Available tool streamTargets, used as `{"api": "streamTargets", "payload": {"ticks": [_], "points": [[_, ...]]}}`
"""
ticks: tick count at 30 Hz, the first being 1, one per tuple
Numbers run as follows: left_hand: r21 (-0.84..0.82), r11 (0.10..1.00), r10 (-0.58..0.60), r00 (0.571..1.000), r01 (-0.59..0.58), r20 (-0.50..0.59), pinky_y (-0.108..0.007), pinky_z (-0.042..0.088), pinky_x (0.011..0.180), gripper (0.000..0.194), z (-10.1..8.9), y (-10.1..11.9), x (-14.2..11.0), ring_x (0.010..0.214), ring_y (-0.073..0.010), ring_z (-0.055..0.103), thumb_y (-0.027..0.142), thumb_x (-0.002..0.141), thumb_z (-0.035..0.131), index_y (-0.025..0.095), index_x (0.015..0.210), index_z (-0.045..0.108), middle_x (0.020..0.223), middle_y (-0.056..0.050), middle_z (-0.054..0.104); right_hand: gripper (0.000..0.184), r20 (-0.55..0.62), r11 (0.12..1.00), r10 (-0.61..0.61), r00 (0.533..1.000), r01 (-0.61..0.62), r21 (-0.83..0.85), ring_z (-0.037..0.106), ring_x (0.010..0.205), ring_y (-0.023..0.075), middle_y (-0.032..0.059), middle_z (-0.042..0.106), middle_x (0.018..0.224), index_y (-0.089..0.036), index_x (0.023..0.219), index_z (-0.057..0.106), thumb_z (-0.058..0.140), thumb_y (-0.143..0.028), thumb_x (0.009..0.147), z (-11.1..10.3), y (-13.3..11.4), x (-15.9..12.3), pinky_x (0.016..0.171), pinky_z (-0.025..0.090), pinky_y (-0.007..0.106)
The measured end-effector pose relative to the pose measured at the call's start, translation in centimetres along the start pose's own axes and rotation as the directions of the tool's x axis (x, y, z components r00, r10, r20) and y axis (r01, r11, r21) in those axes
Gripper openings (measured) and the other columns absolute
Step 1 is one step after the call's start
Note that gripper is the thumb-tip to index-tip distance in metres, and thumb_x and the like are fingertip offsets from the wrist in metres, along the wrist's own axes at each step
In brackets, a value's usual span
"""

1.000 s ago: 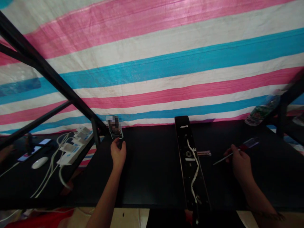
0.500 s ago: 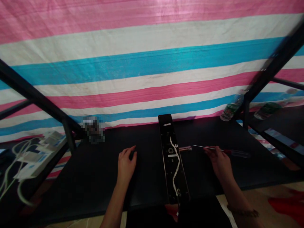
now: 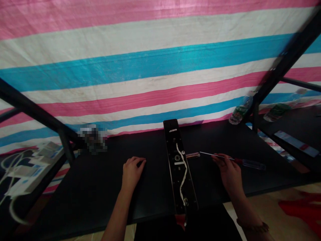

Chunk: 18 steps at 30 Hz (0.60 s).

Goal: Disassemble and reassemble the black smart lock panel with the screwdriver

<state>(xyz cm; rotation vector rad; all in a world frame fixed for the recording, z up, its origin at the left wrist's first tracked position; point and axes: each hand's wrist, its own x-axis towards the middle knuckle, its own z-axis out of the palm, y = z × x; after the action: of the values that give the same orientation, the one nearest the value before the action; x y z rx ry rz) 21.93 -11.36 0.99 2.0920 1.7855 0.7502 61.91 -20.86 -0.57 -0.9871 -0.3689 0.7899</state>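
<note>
My right hand (image 3: 230, 172) pinches a screwdriver (image 3: 250, 163) by its thin metal shaft. Its clear and red handle points right and its tip points left. My left hand (image 3: 131, 172) lies on the black tabletop (image 3: 150, 187), holding nothing visible. Thumb and index finger are stretched forward, their tips close together. Between my hands lies a long black panel (image 3: 178, 174) with rounded corners, small screws and a white label. A white cable (image 3: 185, 174) runs along it. Right of the panel, near the screwdriver tip, is a small pinkish metallic piece (image 3: 193, 155).
Two plastic bottles, one standing (image 3: 239, 112) and one leaning (image 3: 277, 112), are at the right. A white power strip (image 3: 30, 177) with cables sits at the left. A blurred-out object (image 3: 92, 139) is at the back left. Black frame bars (image 3: 66, 144) border the tabletop, before a striped sheet (image 3: 150, 73).
The view has shifted slightly. My left thumb and index fingertips have come closer together. My right hand keeps its grip on the screwdriver shaft.
</note>
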Motion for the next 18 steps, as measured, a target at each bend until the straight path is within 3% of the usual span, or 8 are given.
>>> {"api": "streamTargets", "payload": {"ticks": [4, 7, 10, 13, 15, 18], "points": [[-0.057, 0.998, 0.006, 1.000, -0.006, -0.006, -0.048, 0.052, 0.095, 0.022, -0.1, 1.3, -0.1, 0.097, -0.0305, 0.069, 0.036, 0.087, 0.060, 0.022, 0.087, 0.077, 0.096, -0.009, 0.077, 0.027, -0.021, 0.999, -0.024, 0.999, 0.024, 0.031, 0.079, 0.078, 0.0206, 0.0066, 0.080, 0.088, -0.016, 0.083, 0.076, 0.086, -0.040, 0.076, 0.8, -0.9, -1.5, 0.077, 0.065, 0.032], [-0.192, 0.981, -0.013, 1.000, 0.016, 0.015, -0.037, 0.058, 0.083, 0.026, -0.7, 4.4, -1.3, 0.088, -0.0243, 0.073, 0.041, 0.090, 0.058, 0.021, 0.092, 0.076, 0.092, -0.006, 0.079, 0.024, 0.041, 0.999, -0.032, 0.999, 0.031, 0.030, 0.079, 0.079, 0.0191, 0.0071, 0.080, 0.091, -0.017, 0.086, 0.077, 0.082, -0.040, 0.082, 2.3, -2.1, -4.3, 0.082, 0.065, 0.031], [-0.586, 0.800, -0.074, 0.991, 0.126, 0.112, -0.032, 0.058, 0.079, 0.022, -1.3, 9.2, -3.5, 0.084, -0.0227, 0.075, 0.040, 0.084, 0.069, 0.020, 0.088, 0.076, 0.086, -0.006, 0.080, 0.023, 0.208, 0.999, 0.014, 0.978, -0.006, -0.037, 0.079, 0.079, 0.0191, 0.0080, 0.080, 0.095, -0.018, 0.091, 0.078, 0.076, -0.041, 0.089, 4.3, -3.2, -7.5, 0.081, 0.064, 0.030], [-0.716, 0.678, -0.047, 0.982, 0.166, 0.183, -0.029, 0.058, 0.076, 0.017, -1.5, 13.2, -5.6, 0.079, -0.0207, 0.075, 0.035, 0.078, 0.075, 0.019, 0.080, 0.077, 0.081, -0.006, 0.079, 0.024, 0.337, 0.995, 0.049, 0.940, -0.017, -0.099, 0.079, 0.079, 0.0200, 0.0074, 0.080, 0.095, -0.020, 0.092, 0.079, 0.072, -0.043, 0.093, 5.9, -3.8, -9.8, 0.079, 0.064, 0.031], [-0.757, 0.619, -0.080, 0.975, 0.211, 0.206, -0.028, 0.058, 0.074, 0.016, -1.3, 14.3, -6.5, 0.076, -0.0199, 0.074, 0.034, 0.075, 0.077, 0.019, 0.077, 0.078, 0.079, -0.006, 0.079, 0.024, 0.384, 0.990, 0.057, 0.921, -0.002, -0.142, 0.079, 0.082, 0.0207, 0.0073, 0.080, 0.097, -0.020, 0.094, 0.078, 0.069, -0.043, 0.095, 6.5, -4.0, -10.4, 0.081, 0.064, 0.032], [-0.782, 0.570, -0.162, 0.968, 0.251, 0.192, -0.027, 0.057, 0.071, 0.016, -0.9, 14.2, -7.1, 0.074, -0.0191, 0.073, 0.034, 0.072, 0.079, 0.019, 0.078, 0.079, 0.078, -0.006, 0.080, 0.024, 0.405, 0.984, 0.047, 0.913, 0.026, -0.174, 0.078, 0.084, 0.0207, 0.0073, 0.080, 0.098, -0.021, 0.096, 0.078, 0.066, -0.043, 0.097, 6.6, -4.1, -10.7, 0.083, 0.063, 0.033]]}}
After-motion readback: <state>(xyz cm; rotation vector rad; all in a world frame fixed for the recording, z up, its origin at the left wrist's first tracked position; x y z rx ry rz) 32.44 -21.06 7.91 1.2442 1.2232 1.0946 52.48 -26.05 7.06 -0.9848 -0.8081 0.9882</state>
